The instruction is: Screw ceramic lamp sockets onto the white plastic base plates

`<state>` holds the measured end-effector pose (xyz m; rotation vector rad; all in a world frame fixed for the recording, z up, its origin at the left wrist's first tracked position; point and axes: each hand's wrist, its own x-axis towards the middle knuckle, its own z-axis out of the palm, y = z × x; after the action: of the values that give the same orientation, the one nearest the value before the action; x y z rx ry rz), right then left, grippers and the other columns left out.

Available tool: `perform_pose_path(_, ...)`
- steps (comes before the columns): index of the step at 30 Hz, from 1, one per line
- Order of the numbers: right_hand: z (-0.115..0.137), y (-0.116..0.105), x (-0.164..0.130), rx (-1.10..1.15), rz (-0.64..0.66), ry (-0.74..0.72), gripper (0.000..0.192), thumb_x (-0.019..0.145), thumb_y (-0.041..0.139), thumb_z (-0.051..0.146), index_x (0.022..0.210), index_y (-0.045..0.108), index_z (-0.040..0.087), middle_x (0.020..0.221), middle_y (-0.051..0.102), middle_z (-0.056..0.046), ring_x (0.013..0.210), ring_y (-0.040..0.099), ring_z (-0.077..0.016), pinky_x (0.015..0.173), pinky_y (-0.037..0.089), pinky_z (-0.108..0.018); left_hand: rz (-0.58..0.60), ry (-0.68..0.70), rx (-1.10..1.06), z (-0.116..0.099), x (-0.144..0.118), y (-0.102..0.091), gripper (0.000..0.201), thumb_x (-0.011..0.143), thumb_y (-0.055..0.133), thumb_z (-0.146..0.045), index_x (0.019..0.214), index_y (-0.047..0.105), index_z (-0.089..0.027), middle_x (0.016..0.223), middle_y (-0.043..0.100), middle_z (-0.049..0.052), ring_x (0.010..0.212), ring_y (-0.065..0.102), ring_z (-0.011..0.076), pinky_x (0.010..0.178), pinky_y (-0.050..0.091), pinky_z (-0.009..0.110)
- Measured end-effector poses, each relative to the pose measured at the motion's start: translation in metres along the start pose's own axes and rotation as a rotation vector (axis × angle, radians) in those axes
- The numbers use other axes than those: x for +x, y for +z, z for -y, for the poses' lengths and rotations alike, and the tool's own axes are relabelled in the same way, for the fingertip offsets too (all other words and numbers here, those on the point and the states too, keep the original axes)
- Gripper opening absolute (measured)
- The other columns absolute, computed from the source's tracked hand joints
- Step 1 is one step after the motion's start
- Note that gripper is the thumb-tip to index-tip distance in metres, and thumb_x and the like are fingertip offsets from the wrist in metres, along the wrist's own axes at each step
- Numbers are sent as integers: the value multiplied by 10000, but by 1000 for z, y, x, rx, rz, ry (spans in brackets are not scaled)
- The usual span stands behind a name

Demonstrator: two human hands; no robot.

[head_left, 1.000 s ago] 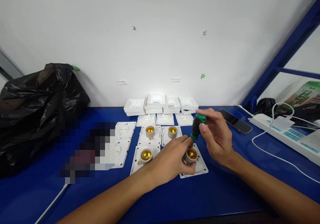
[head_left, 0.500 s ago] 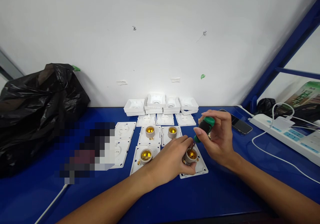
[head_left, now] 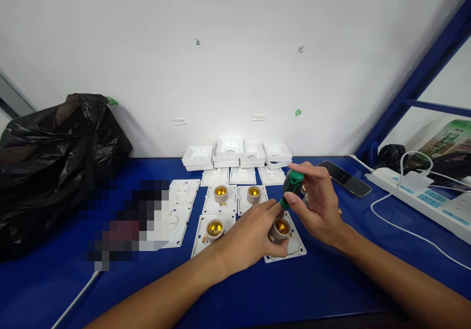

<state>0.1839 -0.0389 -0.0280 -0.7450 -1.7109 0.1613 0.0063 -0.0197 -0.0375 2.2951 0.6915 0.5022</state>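
My right hand (head_left: pixel 316 204) grips a green and black screwdriver (head_left: pixel 293 187) by its handle, which stands nearly upright. Its shaft points down into a round lamp socket (head_left: pixel 282 227) with a brass-coloured threaded inside. My left hand (head_left: pixel 259 231) is closed around that socket, thumb at the near side and fingers at the far side. The socket sits on a square white base plate (head_left: pixel 296 245). My fingers partly hide where the screwdriver tip lands. More sockets on white plates, such as the near-left socket (head_left: pixel 215 230), stand left of my left hand.
White square covers (head_left: pixel 198 157) are stacked along the wall, with bare white plates (head_left: pixel 243 175) before them. A black plastic bag (head_left: pixel 62 167) fills the left side. On the right lie a phone (head_left: pixel 346 179) and a power strip (head_left: pixel 423 196) with white cables. The far left middle is pixelated.
The screwdriver handle has tipped left and become more upright, my right hand moving slightly left with it. My left hand and the socket have stayed in place.
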Motion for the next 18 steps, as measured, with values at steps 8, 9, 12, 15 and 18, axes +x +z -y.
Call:
perform_pose_path(8,2,1,0,-57,-105,16,540,847,742,184,1318,528,337,1089,567,-20,833,571,-160,697,529,-329,9,17,5,-1,1,-1,254,765,684,-216,977,545,-207,964,594,20,782,517,168,640,414,305)
perform_pose_path(9,2,1,0,-57,-84,8,529,861,725,190,1328,526,340,1099,572,-23,857,577,-168,730,536,-344,9,13,2,-1,1,-1,251,763,684,-216,972,546,-207,957,594,20,775,516,166,634,412,305)
perform_pose_path(12,1,-1,-1,-41,39,14,485,937,617,206,1390,506,341,1127,604,-42,941,603,-198,831,547,-403,-2,-14,-2,-1,0,0,218,752,692,-238,904,541,-203,906,582,16,748,518,163,618,406,306)
perform_pose_path(15,1,0,-1,-37,14,26,512,915,653,187,1382,512,345,1105,605,-28,895,602,-180,793,542,-376,-5,-16,3,0,0,1,217,752,690,-236,916,552,-201,928,593,24,768,532,171,627,413,310)
perform_pose_path(18,1,1,-1,-48,-74,13,577,843,744,161,1340,520,350,1097,574,-10,801,558,-147,692,513,-332,2,11,11,-1,0,0,271,762,681,-214,1009,569,-207,1014,615,39,816,538,183,660,428,316)
